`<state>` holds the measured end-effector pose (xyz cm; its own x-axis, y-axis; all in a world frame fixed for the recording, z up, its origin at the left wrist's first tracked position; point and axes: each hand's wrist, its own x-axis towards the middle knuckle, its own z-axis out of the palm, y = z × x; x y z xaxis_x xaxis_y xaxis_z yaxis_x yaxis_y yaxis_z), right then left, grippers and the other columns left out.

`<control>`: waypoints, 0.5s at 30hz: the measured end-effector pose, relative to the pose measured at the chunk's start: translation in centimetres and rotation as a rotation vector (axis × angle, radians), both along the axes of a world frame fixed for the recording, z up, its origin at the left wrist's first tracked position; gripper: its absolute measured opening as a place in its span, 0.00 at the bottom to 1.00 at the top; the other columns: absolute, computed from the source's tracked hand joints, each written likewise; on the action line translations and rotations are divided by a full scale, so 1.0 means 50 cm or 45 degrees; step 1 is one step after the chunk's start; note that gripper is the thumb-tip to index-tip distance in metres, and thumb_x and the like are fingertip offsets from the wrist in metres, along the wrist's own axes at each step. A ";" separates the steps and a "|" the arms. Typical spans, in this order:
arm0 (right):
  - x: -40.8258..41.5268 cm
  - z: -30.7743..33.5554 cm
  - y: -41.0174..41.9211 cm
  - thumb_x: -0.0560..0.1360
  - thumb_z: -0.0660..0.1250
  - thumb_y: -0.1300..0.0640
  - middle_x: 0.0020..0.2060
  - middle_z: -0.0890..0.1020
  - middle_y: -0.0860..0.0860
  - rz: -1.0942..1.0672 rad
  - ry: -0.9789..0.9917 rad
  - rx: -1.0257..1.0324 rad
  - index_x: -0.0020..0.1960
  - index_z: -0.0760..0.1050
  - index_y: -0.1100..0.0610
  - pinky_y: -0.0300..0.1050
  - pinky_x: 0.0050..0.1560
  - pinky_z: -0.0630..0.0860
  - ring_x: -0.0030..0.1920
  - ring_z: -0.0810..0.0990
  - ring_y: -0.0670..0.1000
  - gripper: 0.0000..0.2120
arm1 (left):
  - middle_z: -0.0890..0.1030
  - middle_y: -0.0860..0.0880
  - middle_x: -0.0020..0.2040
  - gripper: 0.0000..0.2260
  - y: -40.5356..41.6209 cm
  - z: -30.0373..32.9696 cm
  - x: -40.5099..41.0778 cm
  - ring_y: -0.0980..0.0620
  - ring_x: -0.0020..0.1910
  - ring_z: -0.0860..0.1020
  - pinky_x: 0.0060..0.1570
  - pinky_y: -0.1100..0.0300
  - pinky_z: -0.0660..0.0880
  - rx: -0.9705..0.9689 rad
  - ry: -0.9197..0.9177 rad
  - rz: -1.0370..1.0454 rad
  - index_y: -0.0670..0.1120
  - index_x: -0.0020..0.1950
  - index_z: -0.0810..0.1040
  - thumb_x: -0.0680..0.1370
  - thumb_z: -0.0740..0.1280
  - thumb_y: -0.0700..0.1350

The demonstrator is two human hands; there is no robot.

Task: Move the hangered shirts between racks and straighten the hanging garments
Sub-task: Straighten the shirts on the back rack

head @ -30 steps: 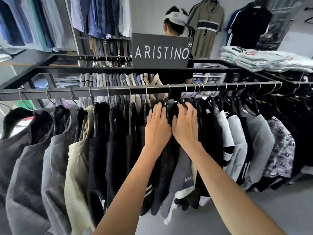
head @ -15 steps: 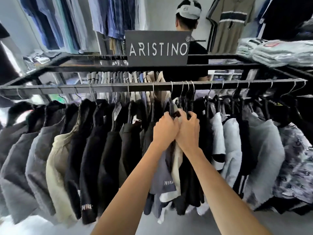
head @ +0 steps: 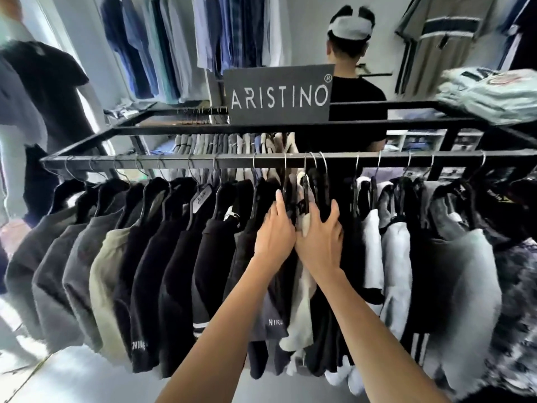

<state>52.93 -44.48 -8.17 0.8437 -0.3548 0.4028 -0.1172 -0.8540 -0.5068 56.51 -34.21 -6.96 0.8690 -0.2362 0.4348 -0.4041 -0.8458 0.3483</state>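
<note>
Clothing shop. Black metal rack [head: 203,162] across the foreground, packed with shirts [head: 162,257] on wire hangers [head: 255,167]. Brand sign [head: 279,96] reading "ARISTINO" mounted on the rack top. Folded garments [head: 488,94] stacked at the rack's right end. More shirts hung in a row on the back wall [head: 174,48]; striped polo [head: 447,33] displayed upper right. Dressed mannequin [head: 49,91] at left.
</note>
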 end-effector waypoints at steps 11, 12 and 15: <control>0.000 0.008 0.005 0.75 0.68 0.48 0.76 0.53 0.56 -0.034 0.135 0.061 0.79 0.55 0.45 0.62 0.59 0.77 0.70 0.66 0.64 0.36 | 0.58 0.38 0.78 0.28 -0.001 -0.010 0.010 0.42 0.73 0.67 0.69 0.52 0.70 0.123 -0.087 -0.034 0.40 0.79 0.55 0.81 0.61 0.39; 0.000 0.009 0.007 0.75 0.68 0.49 0.76 0.54 0.56 -0.034 0.132 0.068 0.79 0.56 0.45 0.62 0.58 0.78 0.70 0.66 0.63 0.36 | 0.58 0.38 0.77 0.28 -0.001 -0.012 0.010 0.43 0.72 0.69 0.68 0.53 0.71 0.115 -0.083 -0.037 0.40 0.79 0.56 0.81 0.61 0.38; 0.003 0.013 0.010 0.75 0.68 0.50 0.76 0.54 0.55 -0.051 0.131 0.100 0.77 0.57 0.46 0.62 0.56 0.78 0.69 0.67 0.64 0.34 | 0.58 0.40 0.78 0.29 -0.004 -0.015 0.013 0.44 0.73 0.69 0.68 0.52 0.71 0.042 -0.046 -0.045 0.41 0.79 0.54 0.80 0.62 0.37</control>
<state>53.09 -43.99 -7.52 0.8636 -0.4163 0.2843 -0.2054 -0.8057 -0.5556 57.14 -34.43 -7.74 0.8438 -0.2810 0.4572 -0.4455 -0.8418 0.3048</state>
